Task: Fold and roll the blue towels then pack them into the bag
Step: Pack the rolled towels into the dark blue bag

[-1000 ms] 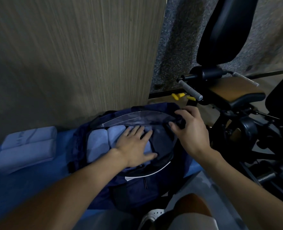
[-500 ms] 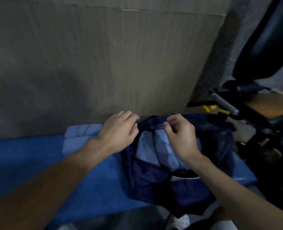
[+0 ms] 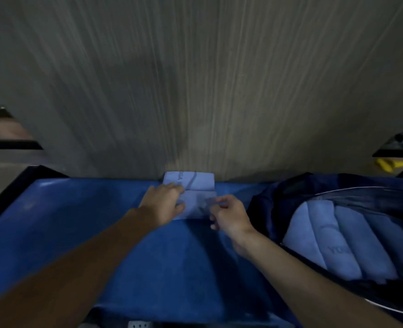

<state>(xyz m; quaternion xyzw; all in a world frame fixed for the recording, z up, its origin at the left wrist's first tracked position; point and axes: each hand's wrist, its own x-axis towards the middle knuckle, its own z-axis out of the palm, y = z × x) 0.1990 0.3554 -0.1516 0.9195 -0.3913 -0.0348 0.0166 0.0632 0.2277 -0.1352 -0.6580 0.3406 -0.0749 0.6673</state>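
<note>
Nearer rolled towel (image 3: 197, 205) at the mat's (image 3: 77, 221) far edge
Left hand (image 3: 163, 203) and right hand (image 3: 230, 215) clasp its ends; soft, light, likely to unroll.

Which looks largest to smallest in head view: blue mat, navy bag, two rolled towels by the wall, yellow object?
1. blue mat
2. navy bag, cropped by the frame
3. far rolled towel and near rolled towel: alike; the near one is partly covered
4. yellow object

grey wood-grain wall panel (image 3: 195, 79), blue-covered desk (image 3: 65, 221) butted against it, blurred yellow objects (image 3: 388, 164) far right
</note>
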